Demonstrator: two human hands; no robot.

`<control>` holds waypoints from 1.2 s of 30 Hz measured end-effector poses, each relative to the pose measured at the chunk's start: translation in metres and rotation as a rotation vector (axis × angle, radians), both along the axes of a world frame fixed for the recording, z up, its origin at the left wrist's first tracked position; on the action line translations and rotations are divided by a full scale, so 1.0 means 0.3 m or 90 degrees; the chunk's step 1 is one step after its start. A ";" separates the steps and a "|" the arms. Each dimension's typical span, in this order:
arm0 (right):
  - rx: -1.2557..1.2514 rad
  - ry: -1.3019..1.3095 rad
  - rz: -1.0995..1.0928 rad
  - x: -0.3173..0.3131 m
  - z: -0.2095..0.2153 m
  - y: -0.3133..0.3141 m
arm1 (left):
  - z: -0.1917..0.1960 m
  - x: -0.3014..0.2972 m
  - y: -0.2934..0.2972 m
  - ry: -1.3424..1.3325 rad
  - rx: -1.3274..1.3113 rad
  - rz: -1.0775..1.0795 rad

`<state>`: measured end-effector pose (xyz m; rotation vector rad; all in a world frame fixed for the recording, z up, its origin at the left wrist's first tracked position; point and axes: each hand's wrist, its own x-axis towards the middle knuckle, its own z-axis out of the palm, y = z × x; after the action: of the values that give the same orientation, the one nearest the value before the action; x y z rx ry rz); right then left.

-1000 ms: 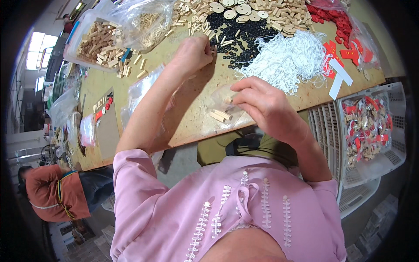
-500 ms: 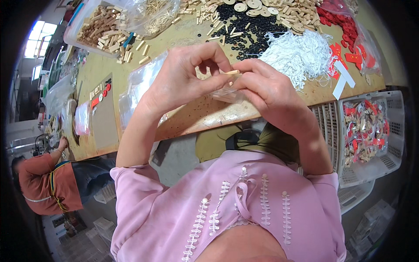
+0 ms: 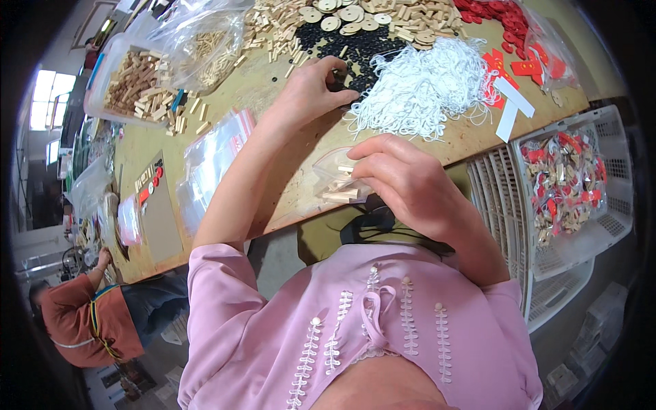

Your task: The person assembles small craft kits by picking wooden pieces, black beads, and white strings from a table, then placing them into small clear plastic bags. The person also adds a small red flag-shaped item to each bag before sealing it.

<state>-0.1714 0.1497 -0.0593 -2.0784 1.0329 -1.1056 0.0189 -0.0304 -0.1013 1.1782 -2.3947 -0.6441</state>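
My right hand point(image 3: 400, 179) holds a small clear plastic bag point(image 3: 333, 179) with a few wooden sticks inside, just above the near edge of the wooden table point(image 3: 273, 198). My left hand point(image 3: 314, 92) reaches far across the table, its fingertips in the pile of small black beads point(image 3: 355, 51). A heap of white strings point(image 3: 424, 89) lies right of that hand. Wooden discs and sticks point(image 3: 369, 17) are piled beyond the beads.
Red pieces point(image 3: 509, 34) lie at the far right; a clear box of wooden blocks point(image 3: 140, 85) and a bag of sticks point(image 3: 205, 41) at the far left. Empty clear bags point(image 3: 212, 160) lie near my left forearm. White crates point(image 3: 574, 184) with filled bags stand right. A seated person point(image 3: 82, 314) is lower left.
My left hand left the bag and reached out to the black beads. The right hand lowered the bag toward the table edge.
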 end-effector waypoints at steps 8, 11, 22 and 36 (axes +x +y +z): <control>-0.034 -0.051 0.013 -0.016 -0.027 -0.017 | -0.023 -0.135 -0.087 -0.067 -0.097 -0.024; -0.045 -0.060 0.015 -0.013 -0.036 -0.020 | -0.029 -0.133 -0.099 -0.061 -0.063 -0.055; -0.061 -0.021 0.005 -0.008 -0.029 -0.029 | -0.034 -0.055 -0.117 0.422 0.474 0.069; -0.053 0.000 -0.011 0.017 -0.005 -0.061 | -0.011 0.100 0.087 1.208 1.034 -0.129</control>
<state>-0.1664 0.1314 -0.0609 -2.1375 1.0219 -1.1750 0.0489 -0.0042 -0.1046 0.0543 -0.0415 -2.3181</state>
